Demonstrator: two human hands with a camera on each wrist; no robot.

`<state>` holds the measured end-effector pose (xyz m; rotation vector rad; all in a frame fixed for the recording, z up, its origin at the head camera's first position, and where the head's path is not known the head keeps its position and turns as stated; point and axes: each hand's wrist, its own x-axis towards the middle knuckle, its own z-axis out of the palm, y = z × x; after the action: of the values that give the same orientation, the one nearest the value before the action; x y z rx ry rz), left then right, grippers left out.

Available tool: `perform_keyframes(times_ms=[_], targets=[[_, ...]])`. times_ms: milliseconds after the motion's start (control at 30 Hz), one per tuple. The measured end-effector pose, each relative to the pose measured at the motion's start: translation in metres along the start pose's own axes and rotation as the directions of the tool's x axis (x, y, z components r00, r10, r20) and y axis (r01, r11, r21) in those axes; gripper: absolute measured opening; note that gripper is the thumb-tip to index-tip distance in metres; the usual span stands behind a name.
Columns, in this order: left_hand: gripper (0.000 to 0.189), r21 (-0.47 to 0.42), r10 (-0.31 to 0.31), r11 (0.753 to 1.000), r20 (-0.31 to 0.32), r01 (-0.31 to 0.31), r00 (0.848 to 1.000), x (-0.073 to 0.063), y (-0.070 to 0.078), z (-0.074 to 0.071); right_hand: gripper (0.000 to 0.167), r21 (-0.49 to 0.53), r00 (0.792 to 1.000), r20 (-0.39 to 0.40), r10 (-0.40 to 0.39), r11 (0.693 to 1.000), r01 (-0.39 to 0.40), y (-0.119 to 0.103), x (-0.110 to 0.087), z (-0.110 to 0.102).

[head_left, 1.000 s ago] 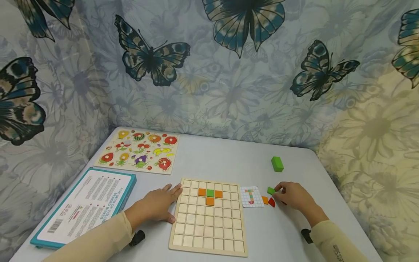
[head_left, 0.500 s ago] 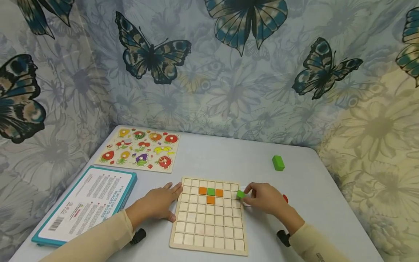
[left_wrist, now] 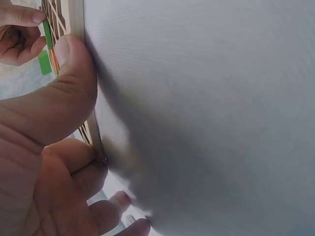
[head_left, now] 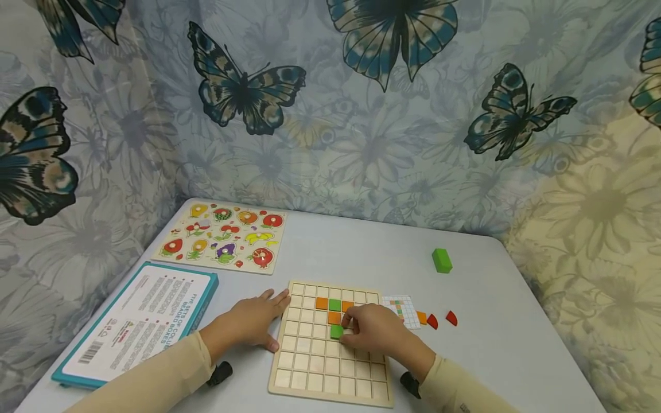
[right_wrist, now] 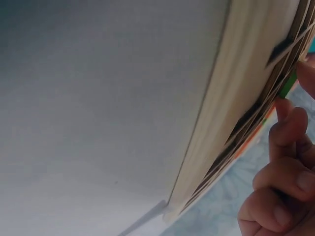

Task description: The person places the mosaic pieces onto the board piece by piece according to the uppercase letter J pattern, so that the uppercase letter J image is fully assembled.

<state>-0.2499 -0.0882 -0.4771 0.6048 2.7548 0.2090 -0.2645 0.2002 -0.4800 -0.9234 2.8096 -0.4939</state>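
Green tile (head_left: 336, 332) in pinching right hand (head_left: 374, 328), now beside orange tile (head_left: 334, 318), earlier at board (head_left: 315, 362) edge; left hand (head_left: 252, 321) wide

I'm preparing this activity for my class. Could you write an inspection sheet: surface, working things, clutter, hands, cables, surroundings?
Surface: white table.
Job's things: wooden grid board holding three orange tiles and one green tile; pattern card to its right, then a loose orange tile and two red wedges.
Clutter: fruit puzzle, teal-edged box, separate green block.
Hands: left hand rests against the board's left edge; right hand pinches a second green tile at the board, seating unclear.
Cables: nothing seen.
Surroundings: butterfly-print backdrop behind and at both sides.
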Motion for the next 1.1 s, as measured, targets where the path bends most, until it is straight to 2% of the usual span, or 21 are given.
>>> perform_keyframes(times_ms=[200, 400, 633, 800, 1100], targets=[[0.106, -0.006, 0.01, 1.0, 0.001, -0.01, 1.0, 0.0, -0.002, 0.0, 0.023, 0.015, 1.0, 0.005, 0.007, 1.0, -0.007, -0.002, 0.004, 0.001], [0.105, -0.013, 0.029, 0.999, -0.009, -0.029, 1.0, 0.0, -0.005, 0.001, 0.011, 0.055, 0.999, -0.03, -0.031, 0.998, 0.033, -0.004, 0.008, 0.001], [0.106, -0.018, 0.038, 0.999, -0.008, -0.038, 0.999, 0.0, -0.005, 0.003, 0.006, 0.022, 0.998, -0.026, -0.063, 0.998, 0.063, -0.01, 0.009, 0.0], [0.105, -0.023, 0.036, 0.999, -0.004, -0.036, 0.999, 0.0, -0.004, 0.002, 0.009, -0.005, 0.999, -0.006, -0.052, 0.999, 0.052, -0.012, 0.008, 0.001], [0.104, -0.029, 0.026, 0.999, 0.01, -0.025, 1.0, 0.0, -0.004, 0.001, 0.012, 0.006, 0.999, -0.026, -0.024, 1.0, 0.024, -0.006, 0.004, -0.003]])
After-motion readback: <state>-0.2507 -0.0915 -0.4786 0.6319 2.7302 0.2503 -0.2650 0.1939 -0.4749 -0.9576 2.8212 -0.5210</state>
